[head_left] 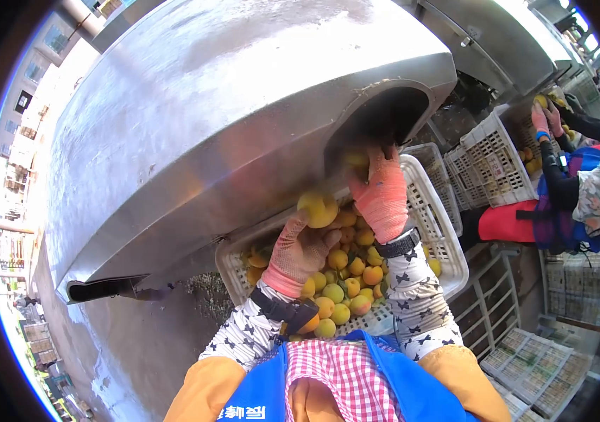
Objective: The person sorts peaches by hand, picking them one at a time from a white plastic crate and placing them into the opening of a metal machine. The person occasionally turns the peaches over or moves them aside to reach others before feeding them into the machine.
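Note:
My left hand [298, 252], in a pink knit glove, holds a yellow peach [319, 209] above a white plastic crate [440, 214] with many yellow and orange peaches [338, 309]. My right hand [382, 190], also gloved in pink, is raised at the dark oval opening [381, 119] of a metal machine [243, 105]. A blurred yellow fruit [356, 160] shows beside its fingers, at the opening's lower edge. Some of the right fingertips are lost in the shadow.
At the right, a co-worker in a blue vest [599, 165] handles fruit over another white crate [500, 155]. A metal rail frame [486, 302] and stacked crates [539, 366] stand at the lower right. The machine's edge overhangs my crate.

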Action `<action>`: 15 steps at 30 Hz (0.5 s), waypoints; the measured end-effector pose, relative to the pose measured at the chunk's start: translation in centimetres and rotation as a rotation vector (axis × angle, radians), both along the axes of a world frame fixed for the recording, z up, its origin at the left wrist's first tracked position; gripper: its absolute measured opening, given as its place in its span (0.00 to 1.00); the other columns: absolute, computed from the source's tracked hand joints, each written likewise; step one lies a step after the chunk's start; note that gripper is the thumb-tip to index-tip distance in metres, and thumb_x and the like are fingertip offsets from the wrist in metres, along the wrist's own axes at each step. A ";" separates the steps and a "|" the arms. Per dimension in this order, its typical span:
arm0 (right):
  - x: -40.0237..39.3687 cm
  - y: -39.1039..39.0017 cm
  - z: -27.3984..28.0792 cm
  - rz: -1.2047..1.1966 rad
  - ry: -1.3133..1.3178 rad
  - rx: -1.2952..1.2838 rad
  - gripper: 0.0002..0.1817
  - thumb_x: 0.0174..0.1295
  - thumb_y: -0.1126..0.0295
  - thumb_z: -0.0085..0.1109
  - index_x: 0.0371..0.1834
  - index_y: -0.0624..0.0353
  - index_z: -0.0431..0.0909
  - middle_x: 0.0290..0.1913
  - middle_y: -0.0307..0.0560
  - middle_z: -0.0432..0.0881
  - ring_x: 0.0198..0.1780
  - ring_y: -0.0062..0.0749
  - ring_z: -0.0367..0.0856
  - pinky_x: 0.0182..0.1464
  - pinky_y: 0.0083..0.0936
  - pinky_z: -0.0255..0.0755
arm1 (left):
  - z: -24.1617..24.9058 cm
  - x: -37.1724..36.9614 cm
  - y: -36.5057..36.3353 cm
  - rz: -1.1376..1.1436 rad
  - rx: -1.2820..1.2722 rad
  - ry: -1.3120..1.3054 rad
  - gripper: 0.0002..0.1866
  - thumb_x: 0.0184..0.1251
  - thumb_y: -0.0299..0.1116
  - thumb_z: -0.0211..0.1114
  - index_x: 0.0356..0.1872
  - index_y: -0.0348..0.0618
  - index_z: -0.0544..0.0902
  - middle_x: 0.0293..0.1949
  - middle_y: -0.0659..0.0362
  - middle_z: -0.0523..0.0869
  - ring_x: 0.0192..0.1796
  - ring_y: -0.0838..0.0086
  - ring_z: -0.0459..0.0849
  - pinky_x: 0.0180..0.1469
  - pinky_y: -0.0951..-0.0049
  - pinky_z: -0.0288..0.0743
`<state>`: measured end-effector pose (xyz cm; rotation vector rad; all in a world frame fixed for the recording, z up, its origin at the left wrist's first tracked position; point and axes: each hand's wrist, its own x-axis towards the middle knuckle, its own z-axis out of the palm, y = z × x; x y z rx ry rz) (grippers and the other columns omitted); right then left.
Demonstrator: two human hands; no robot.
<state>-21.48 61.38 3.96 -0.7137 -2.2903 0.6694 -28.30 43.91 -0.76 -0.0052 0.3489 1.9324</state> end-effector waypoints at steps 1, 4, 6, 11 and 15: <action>-0.5 -0.2 -0.8 -0.103 0.013 0.050 0.31 0.56 0.67 0.70 0.62 0.65 0.70 0.56 0.64 0.76 0.54 0.61 0.77 0.57 0.42 0.75 | -0.8 0.1 -0.2 0.002 -0.003 -0.008 0.27 0.67 0.42 0.70 0.64 0.44 0.75 0.60 0.51 0.80 0.64 0.57 0.77 0.58 0.58 0.79; -4.7 2.3 -4.6 -0.102 -0.164 -0.063 0.29 0.55 0.67 0.71 0.59 0.65 0.73 0.53 0.58 0.78 0.50 0.51 0.79 0.54 0.37 0.76 | -0.3 0.2 0.1 0.029 -0.033 -0.050 0.26 0.68 0.40 0.68 0.64 0.44 0.75 0.61 0.51 0.79 0.65 0.56 0.76 0.61 0.55 0.76; -3.6 2.5 0.2 -0.018 0.065 -0.239 0.31 0.53 0.64 0.73 0.60 0.65 0.74 0.53 0.60 0.78 0.49 0.53 0.81 0.51 0.39 0.77 | 0.7 0.1 0.6 0.009 -0.019 -0.072 0.26 0.67 0.40 0.67 0.64 0.44 0.75 0.61 0.51 0.79 0.65 0.55 0.76 0.65 0.49 0.72; 2.5 -1.1 3.7 0.126 0.098 -0.201 0.41 0.47 0.54 0.78 0.64 0.63 0.75 0.55 0.62 0.78 0.51 0.54 0.82 0.52 0.39 0.78 | 1.8 0.7 1.5 -0.005 0.076 -0.057 0.23 0.69 0.40 0.64 0.62 0.42 0.76 0.60 0.51 0.80 0.64 0.58 0.78 0.66 0.53 0.71; 3.6 -4.6 0.9 0.130 0.019 -0.100 0.43 0.46 0.55 0.78 0.66 0.60 0.73 0.54 0.61 0.79 0.53 0.57 0.80 0.55 0.41 0.77 | 1.7 1.4 2.6 -0.115 0.079 -0.098 0.20 0.70 0.41 0.61 0.57 0.40 0.79 0.57 0.53 0.82 0.62 0.62 0.77 0.69 0.57 0.67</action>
